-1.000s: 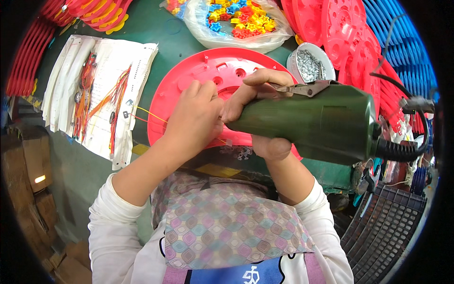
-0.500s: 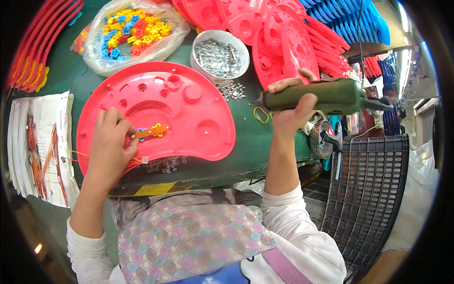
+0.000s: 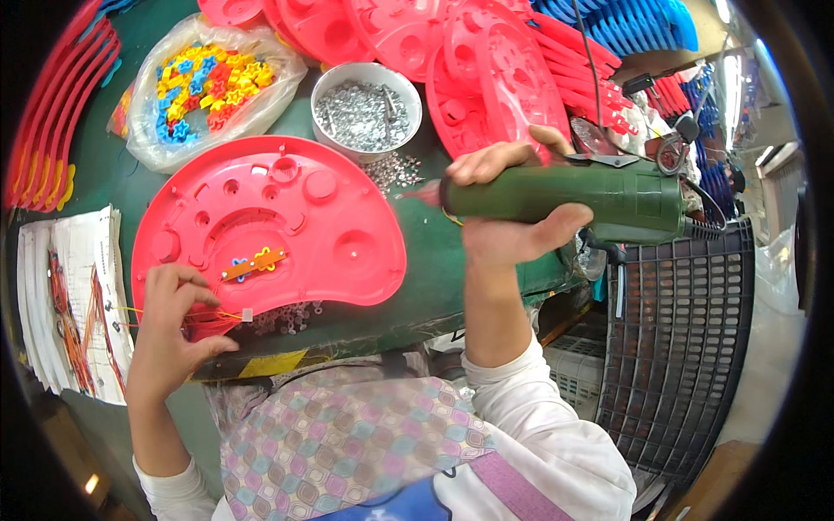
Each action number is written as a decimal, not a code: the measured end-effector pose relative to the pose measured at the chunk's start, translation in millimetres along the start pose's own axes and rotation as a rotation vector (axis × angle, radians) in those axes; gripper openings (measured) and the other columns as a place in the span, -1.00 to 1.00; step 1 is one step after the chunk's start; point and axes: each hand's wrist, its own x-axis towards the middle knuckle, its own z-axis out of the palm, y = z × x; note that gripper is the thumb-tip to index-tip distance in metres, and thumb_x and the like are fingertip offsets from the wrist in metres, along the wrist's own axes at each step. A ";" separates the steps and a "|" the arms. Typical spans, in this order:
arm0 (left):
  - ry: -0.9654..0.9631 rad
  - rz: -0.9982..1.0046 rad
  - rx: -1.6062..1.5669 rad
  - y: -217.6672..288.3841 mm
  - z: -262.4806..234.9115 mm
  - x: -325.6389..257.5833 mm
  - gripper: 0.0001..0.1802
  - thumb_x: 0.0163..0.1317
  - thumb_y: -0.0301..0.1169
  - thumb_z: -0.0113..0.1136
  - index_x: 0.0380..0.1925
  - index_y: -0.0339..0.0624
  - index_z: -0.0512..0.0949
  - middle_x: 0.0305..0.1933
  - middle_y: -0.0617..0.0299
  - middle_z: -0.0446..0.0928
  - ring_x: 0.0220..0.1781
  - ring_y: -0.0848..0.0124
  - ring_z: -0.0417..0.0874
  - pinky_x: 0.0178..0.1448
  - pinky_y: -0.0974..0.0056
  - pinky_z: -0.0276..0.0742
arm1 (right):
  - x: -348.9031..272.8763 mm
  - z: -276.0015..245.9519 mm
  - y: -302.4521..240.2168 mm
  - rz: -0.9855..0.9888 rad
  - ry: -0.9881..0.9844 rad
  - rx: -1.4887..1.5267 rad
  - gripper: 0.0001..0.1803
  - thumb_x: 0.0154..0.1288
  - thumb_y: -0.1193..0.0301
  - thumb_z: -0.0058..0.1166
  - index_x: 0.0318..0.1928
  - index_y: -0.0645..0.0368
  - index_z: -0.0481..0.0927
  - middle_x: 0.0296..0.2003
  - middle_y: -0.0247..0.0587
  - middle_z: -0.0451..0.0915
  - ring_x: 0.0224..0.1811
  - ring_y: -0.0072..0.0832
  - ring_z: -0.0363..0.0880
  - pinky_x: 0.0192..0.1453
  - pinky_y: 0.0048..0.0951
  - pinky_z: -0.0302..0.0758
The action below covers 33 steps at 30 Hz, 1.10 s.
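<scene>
In my right hand (image 3: pixel 508 239) is a green power screwdriver (image 3: pixel 565 195), held level above the table's right side, its tip blurred and pointing left. My left hand (image 3: pixel 169 330) is open, thumb and fingers apart, at the near left edge of a pinkish-red curved plastic shell (image 3: pixel 321 269). Thin red and yellow wires (image 3: pixel 213 319) with a small white connector (image 3: pixel 248 315) run beside its fingers. On the shell lies a narrow orange strip (image 3: pixel 254 265), with blue and yellow flower-shaped pieces partly under it.
Behind the shell are a bag of coloured star-shaped pieces (image 3: pixel 156 152) and a white bowl of screws (image 3: pixel 323 130). Loose screws (image 3: pixel 395 172) lie beside the bowl. More red shells (image 3: pixel 417 39) are piled at the back. Papers with wires (image 3: pixel 39 304) lie left; a black plastic crate (image 3: pixel 678 347) stands right.
My left hand has left the orange strip, moved nearer me and opened. My right hand has brought the power screwdriver closer and a little left. The whole view has shifted slightly.
</scene>
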 end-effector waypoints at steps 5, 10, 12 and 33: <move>-0.095 -0.066 -0.176 -18.4 -10.8 -6.3 -0.60 -0.19 -0.57 0.54 -0.26 -0.25 0.62 -0.15 0.16 0.51 0.05 0.13 0.49 0.15 0.14 0.46 | -16.3 62.1 -10.5 0.168 -0.032 0.246 0.14 0.20 -0.63 -0.19 0.31 0.19 0.29 -0.45 -0.14 0.56 -0.45 -0.32 0.58 -0.30 -0.18 0.63; -0.056 0.017 -0.126 -21.2 -10.4 -1.2 -0.74 -0.01 -0.66 0.38 -0.31 -0.30 0.54 -0.26 0.12 0.49 -0.07 0.16 0.53 0.00 0.19 0.47 | -29.9 107.1 -19.8 0.384 -0.140 0.199 0.18 0.12 -0.63 -0.07 0.28 0.23 0.27 -0.47 -0.09 0.57 -0.47 -0.26 0.64 -0.30 -0.19 0.67; -0.018 -0.032 -0.187 -13.7 -11.4 1.0 -0.79 0.07 -0.66 0.34 -0.31 -0.32 0.51 -0.27 0.10 0.48 -0.16 0.17 0.55 -0.06 0.21 0.48 | -30.8 119.9 -27.1 0.434 -0.192 0.175 0.19 0.11 -0.63 -0.04 0.27 0.27 0.26 -0.49 -0.08 0.58 -0.48 -0.25 0.65 -0.31 -0.22 0.68; 0.466 0.020 -0.001 -34.2 16.5 -45.8 -0.63 -0.05 -0.35 0.57 -0.23 -0.07 0.64 -0.22 0.32 0.58 -0.04 0.24 0.54 0.07 0.11 0.38 | -77.1 204.0 25.2 0.300 -0.290 0.470 0.20 0.13 -0.63 -0.08 0.31 0.27 0.24 -0.41 -0.09 0.57 -0.40 -0.27 0.63 -0.19 -0.14 0.68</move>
